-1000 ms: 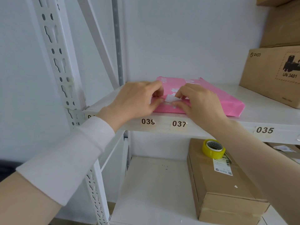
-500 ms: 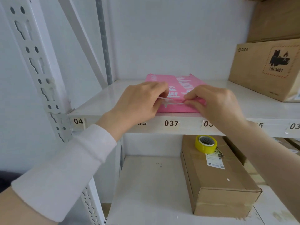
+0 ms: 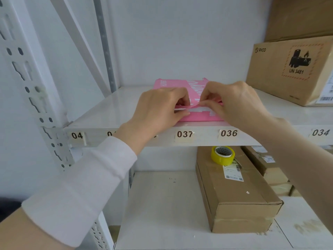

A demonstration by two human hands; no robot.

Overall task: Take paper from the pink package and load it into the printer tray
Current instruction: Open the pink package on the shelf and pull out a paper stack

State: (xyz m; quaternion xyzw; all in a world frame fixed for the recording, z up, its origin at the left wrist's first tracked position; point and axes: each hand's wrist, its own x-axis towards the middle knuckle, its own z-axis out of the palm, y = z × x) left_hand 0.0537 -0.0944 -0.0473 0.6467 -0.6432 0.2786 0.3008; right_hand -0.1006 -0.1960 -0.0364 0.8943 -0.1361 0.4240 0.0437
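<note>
So we've got the pink package (image 3: 180,83) lying flat on the white shelf (image 3: 111,109), right in the middle of the frame, its near edge just above the "037" sticker (image 3: 184,134). Our left hand (image 3: 158,109) is on its left front corner, fingers curled in tight and pinching a thin flap of the wrapper. Our right hand (image 3: 232,101) is on the right front part, thumb and forefinger pinched narrow on the same lifted strip of pink. There's white print on the package top, but we can't read it, since the hands cover most of it.

Along the shelf's front lip we can read "04" (image 3: 77,135) at the left, then "037", "036" (image 3: 228,133) and "034" (image 3: 320,132) at the far right.

In the upper right of the frame there's a cardboard box (image 3: 281,69) marked "PICO", with a battery hazard mark and "UN 3481". In the lower right, on the shelf below, a yellow tape roll (image 3: 223,156) sits on a long brown carton (image 3: 234,192) with a shipping label too small to read.
</note>
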